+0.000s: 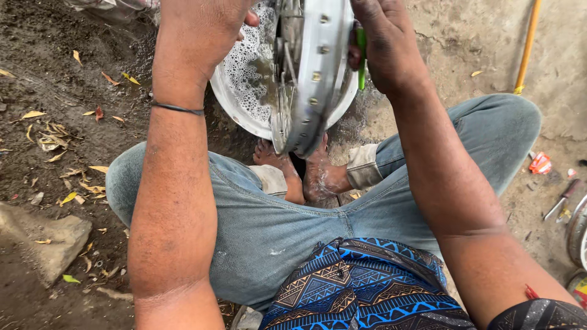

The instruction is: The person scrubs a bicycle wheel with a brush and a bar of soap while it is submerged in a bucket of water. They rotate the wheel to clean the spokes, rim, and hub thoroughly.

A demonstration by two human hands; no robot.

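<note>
A chrome spoked wheel rim (312, 73) stands on edge over a white basin (241, 113) of soapy water, its lower end near my bare feet (306, 174). My left hand (202, 27) grips the rim's left side at the top of the view, fingers partly hidden behind it. On the rim's right side my right hand (382, 40) is closed around a green-handled tool (361, 55), likely a brush, pressed against the metal. I sit crouched in rolled-up jeans with my knees spread.
Wet dirt with dry leaves lies to the left, with a flat stone (46, 238) at lower left. A yellow pipe (527, 46) runs at upper right. A screwdriver-like tool (561, 198), a small orange wrapper (540, 162) and another rim's edge (578, 232) sit on the right.
</note>
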